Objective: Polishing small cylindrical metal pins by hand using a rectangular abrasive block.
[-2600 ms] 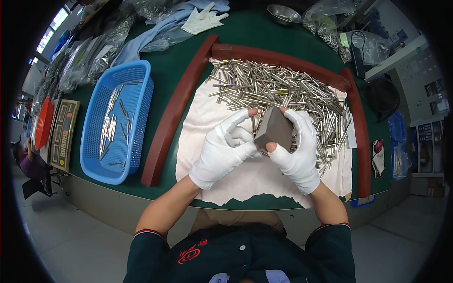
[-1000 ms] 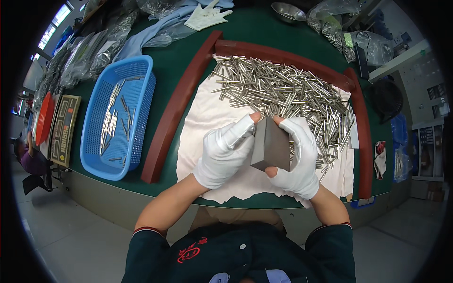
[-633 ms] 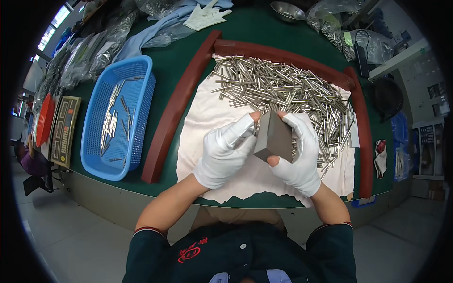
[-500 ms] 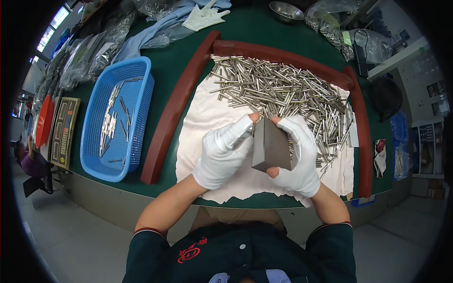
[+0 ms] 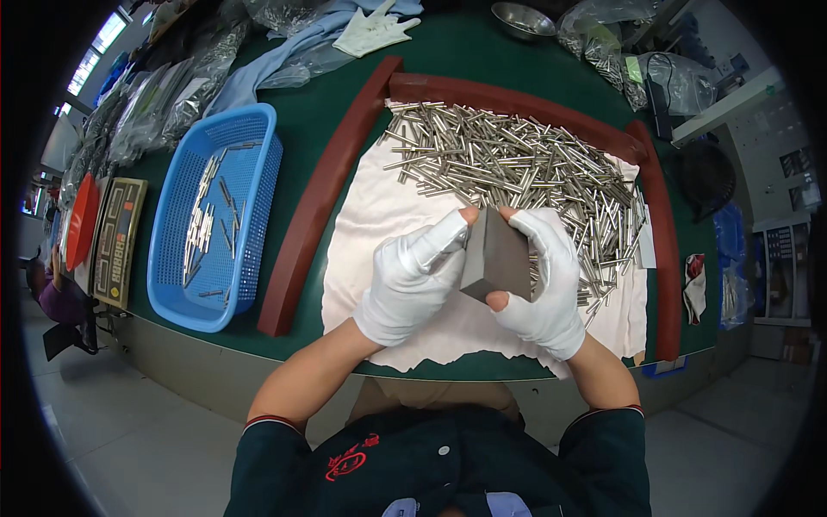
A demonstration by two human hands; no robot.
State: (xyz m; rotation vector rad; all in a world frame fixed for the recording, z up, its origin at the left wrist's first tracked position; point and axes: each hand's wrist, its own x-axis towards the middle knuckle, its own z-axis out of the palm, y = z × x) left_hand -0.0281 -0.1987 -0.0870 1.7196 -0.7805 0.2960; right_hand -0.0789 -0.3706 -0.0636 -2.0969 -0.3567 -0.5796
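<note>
My right hand [image 5: 551,297], in a white glove with bare fingertips, is closed round a dark grey rectangular block [image 5: 506,258] held above the pale cloth [image 5: 353,258]. Its thumb presses the near end, and a fingertip rests at the far end. My left hand [image 5: 413,271], gloved the same way, has its fingers curled, with one bare fingertip against the block's far left edge. Whatever lies inside those left fingers is hidden. Just beyond both hands a large heap of thin metal pins [image 5: 508,155] spreads over the cloth.
Dark red bars [image 5: 301,233] frame the cloth at left, back and right. A blue plastic basket [image 5: 164,267] with some pins stands on the left. Behind are a white glove [image 5: 376,30], plastic bags [image 5: 603,43] and a metal bowl [image 5: 523,21]. Another person [image 5: 65,297] sits far left.
The block has turned slightly in my right hand and its far end sits a little higher, showing more of its left side. Both hands have shifted only slightly; the pins lie as before.
</note>
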